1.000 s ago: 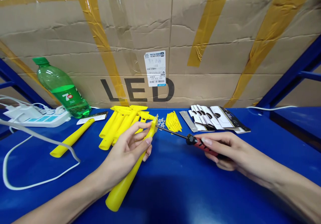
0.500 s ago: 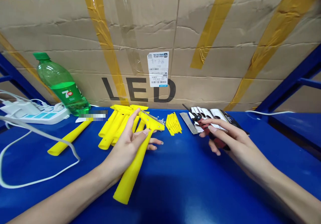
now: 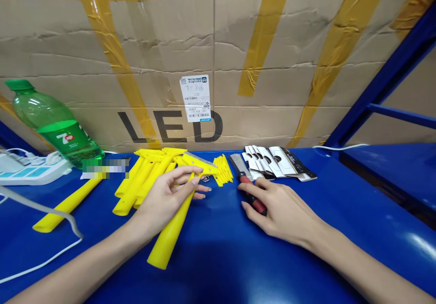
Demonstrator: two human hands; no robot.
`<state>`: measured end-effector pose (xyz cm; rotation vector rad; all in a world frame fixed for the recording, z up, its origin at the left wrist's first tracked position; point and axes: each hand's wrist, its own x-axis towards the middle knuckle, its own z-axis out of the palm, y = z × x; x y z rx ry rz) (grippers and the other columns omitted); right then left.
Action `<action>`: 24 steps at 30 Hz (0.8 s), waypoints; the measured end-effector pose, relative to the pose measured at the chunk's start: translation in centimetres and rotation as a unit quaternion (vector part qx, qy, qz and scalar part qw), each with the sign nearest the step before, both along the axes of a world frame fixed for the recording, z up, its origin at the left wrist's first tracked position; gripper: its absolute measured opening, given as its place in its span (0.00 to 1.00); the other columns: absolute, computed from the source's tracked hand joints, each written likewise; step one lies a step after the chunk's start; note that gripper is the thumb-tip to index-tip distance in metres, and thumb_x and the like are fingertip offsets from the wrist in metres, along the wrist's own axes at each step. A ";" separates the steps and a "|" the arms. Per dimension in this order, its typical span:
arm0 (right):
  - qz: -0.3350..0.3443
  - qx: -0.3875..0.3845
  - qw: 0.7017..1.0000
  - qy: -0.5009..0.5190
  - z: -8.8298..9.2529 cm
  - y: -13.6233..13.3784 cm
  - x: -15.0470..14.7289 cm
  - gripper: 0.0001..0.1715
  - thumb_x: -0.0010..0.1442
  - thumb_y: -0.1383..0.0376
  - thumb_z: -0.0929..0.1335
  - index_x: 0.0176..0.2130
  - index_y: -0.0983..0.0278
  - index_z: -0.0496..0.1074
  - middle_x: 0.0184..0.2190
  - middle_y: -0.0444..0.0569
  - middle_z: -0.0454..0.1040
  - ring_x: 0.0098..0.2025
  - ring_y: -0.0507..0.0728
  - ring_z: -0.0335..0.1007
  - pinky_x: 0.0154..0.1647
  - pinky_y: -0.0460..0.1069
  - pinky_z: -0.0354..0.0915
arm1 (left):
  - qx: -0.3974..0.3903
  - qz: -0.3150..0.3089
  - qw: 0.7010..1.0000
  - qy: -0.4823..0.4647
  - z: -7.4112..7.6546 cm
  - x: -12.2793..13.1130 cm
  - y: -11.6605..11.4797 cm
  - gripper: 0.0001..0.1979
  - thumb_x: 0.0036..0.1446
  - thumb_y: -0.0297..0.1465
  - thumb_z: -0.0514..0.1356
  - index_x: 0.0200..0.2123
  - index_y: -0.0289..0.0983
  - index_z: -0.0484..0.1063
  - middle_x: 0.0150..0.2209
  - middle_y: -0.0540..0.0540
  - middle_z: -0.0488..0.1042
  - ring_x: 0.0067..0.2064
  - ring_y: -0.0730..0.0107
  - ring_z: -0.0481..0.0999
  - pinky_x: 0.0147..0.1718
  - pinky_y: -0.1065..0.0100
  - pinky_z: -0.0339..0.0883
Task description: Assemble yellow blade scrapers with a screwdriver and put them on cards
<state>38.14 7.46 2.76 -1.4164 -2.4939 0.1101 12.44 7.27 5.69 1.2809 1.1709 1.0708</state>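
Observation:
My left hand (image 3: 166,195) grips a yellow plastic scraper (image 3: 177,218) just below its head, thumb on top, handle slanting toward me over the blue table (image 3: 238,258). A metal blade shows in the scraper head (image 3: 200,163). My right hand (image 3: 279,206) lies low on the table with a red-and-black screwdriver (image 3: 254,197) under its fingers, the shaft pointing away from me toward a loose blade (image 3: 238,163). A small heap of screws (image 3: 208,177) sits between both hands.
A pile of yellow scraper handles (image 3: 143,177) and yellow clip parts (image 3: 223,170) lie behind my left hand. Packaged blades (image 3: 279,161) are fanned at right. A lone yellow handle (image 3: 64,204), green bottle (image 3: 54,129), power strip (image 3: 27,170) and cable lie left. A taped cardboard box (image 3: 218,59) walls the back.
The screwdriver tip left the scraper head. My right hand swung the screwdriver away and lowered it to the table. My left hand turned the scraper blade-side up and lowered it.

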 end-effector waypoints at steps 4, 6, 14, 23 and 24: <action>0.012 -0.005 1.000 -0.027 0.6 -0.3 -0.4 0.25 0.68 0.48 0.62 0.53 0.59 0.75 0.39 0.53 0.73 0.34 0.60 0.74 0.33 0.52 0.65 | -0.001 -0.023 0.999 0.025 0.1 1.1 1.1 0.26 0.51 0.43 0.70 0.49 0.33 0.74 0.38 0.39 0.84 0.38 0.60 0.84 0.41 0.62 0.79; 0.020 -0.013 1.000 -0.017 1.1 -0.4 -0.2 0.29 0.68 0.43 0.61 0.55 0.57 0.74 0.39 0.53 0.75 0.34 0.61 0.74 0.34 0.53 0.65 | 0.006 -0.031 0.999 0.030 0.0 1.8 1.7 0.27 0.50 0.42 0.71 0.49 0.33 0.74 0.37 0.40 0.84 0.38 0.60 0.84 0.40 0.62 0.78; -0.184 0.183 0.963 0.069 1.4 2.8 5.9 0.18 0.64 0.66 0.62 0.48 0.68 0.77 0.46 0.58 0.79 0.49 0.67 0.74 0.49 0.58 0.68 | 0.022 -0.037 0.997 0.061 0.6 4.8 3.1 0.19 0.54 0.38 0.68 0.46 0.35 0.75 0.34 0.45 0.82 0.39 0.63 0.80 0.42 0.64 0.73; -0.146 0.060 0.986 -0.056 1.0 3.8 8.7 0.35 0.55 0.75 0.63 0.59 0.58 0.74 0.61 0.50 0.73 0.56 0.67 0.76 0.49 0.57 0.73 | 0.019 -0.079 0.996 0.041 0.1 7.5 3.0 0.16 0.57 0.35 0.66 0.47 0.35 0.75 0.40 0.43 0.82 0.40 0.65 0.80 0.42 0.66 0.70; -0.143 0.058 0.986 -0.068 1.0 3.8 8.7 0.35 0.55 0.76 0.63 0.59 0.58 0.74 0.61 0.50 0.73 0.56 0.67 0.76 0.48 0.57 0.73 | 0.020 -0.080 0.996 0.038 0.0 7.6 3.0 0.15 0.57 0.35 0.66 0.47 0.35 0.75 0.40 0.43 0.82 0.40 0.65 0.79 0.42 0.66 0.70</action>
